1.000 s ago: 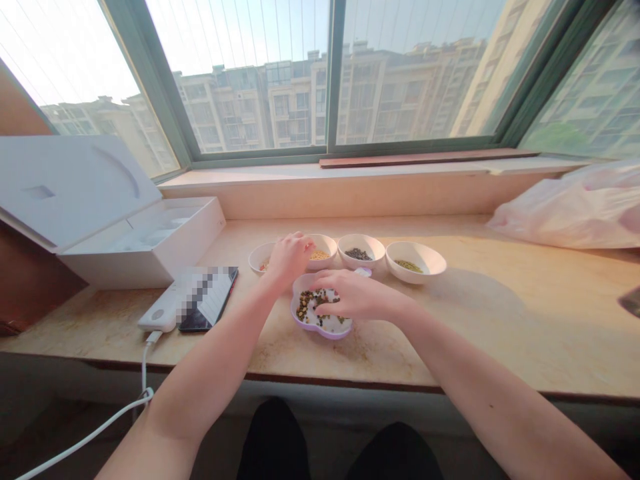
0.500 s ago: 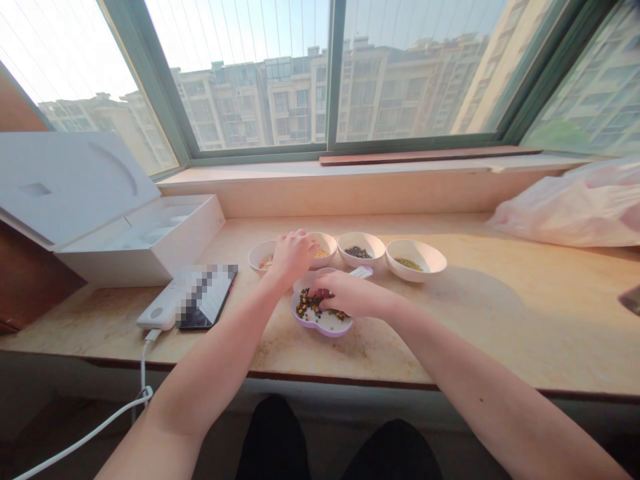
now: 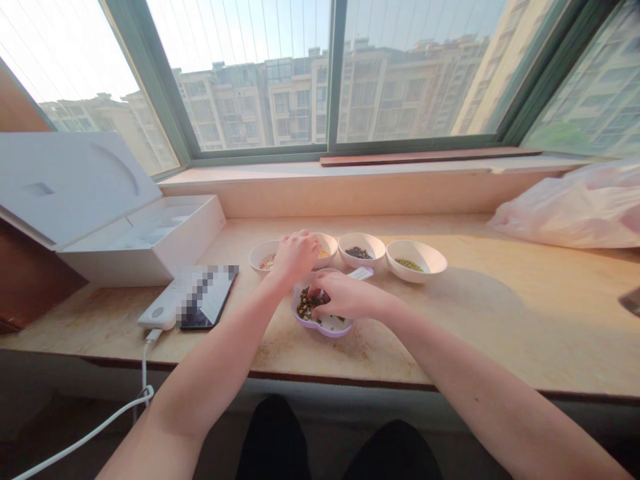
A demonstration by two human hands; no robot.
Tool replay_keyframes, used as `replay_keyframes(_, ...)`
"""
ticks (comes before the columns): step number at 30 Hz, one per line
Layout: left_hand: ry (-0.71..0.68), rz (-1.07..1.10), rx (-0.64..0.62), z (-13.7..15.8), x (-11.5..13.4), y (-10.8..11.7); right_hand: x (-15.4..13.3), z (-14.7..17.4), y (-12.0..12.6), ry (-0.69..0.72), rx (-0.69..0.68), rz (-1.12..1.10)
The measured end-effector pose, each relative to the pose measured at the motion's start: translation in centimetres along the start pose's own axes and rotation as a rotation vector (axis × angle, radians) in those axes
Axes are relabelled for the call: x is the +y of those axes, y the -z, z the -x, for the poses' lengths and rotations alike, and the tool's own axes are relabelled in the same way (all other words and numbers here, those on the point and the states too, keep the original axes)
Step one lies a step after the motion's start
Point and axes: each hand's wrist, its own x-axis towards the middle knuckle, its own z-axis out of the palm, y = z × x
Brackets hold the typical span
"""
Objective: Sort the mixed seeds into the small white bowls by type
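Observation:
My left hand (image 3: 298,255) is over a white bowl (image 3: 327,241) of yellow beans, its fingers curled downward. The fingertips are partly hidden, and I cannot make out what they hold. My right hand (image 3: 345,293) reaches into a lobed white dish (image 3: 327,328) with a purple outer side. Its thumb and fingers are apart, touching the mixed beans (image 3: 306,303) heaped at the dish's left. A few loose beans lie on the right of the dish floor. Behind stand bowls of pale reddish pieces (image 3: 265,261), black beans (image 3: 359,253) and green beans (image 3: 409,265).
At the left are an open white box (image 3: 145,233), a white power bank (image 3: 159,310) with a cable (image 3: 100,433), and a phone (image 3: 210,300). A plastic bag (image 3: 580,207) lies at the far right. The stone counter (image 3: 480,333) runs below a window.
My right hand's fingers have shifted slightly left in the dish, and beans have gathered toward its left side. My left hand has barely moved.

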Motion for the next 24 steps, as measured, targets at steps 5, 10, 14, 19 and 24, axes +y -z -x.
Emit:
replay_keyframes(5,-0.059,0.018,-0.016,0.2,0.5,-0.1,0.4,-0.8,-0.6,-0.019,-0.029,0.072)
replay_keyframes(10,-0.105,0.026,-0.026,0.5,1.0,-0.1,0.7,-1.1,-1.0,-0.050,-0.035,0.064)
replay_keyframes(14,-0.113,0.024,-0.021,0.6,1.0,0.1,0.9,-1.0,-0.8,-0.032,-0.027,0.030)
replay_keyframes(19,-0.123,0.067,-0.007,0.8,0.6,-0.1,0.7,-0.7,-0.3,-0.045,-0.021,-0.061)
replay_keyframes(24,-0.126,0.141,0.006,0.9,0.2,0.0,1.1,-0.3,0.3,-0.045,0.009,-0.266)
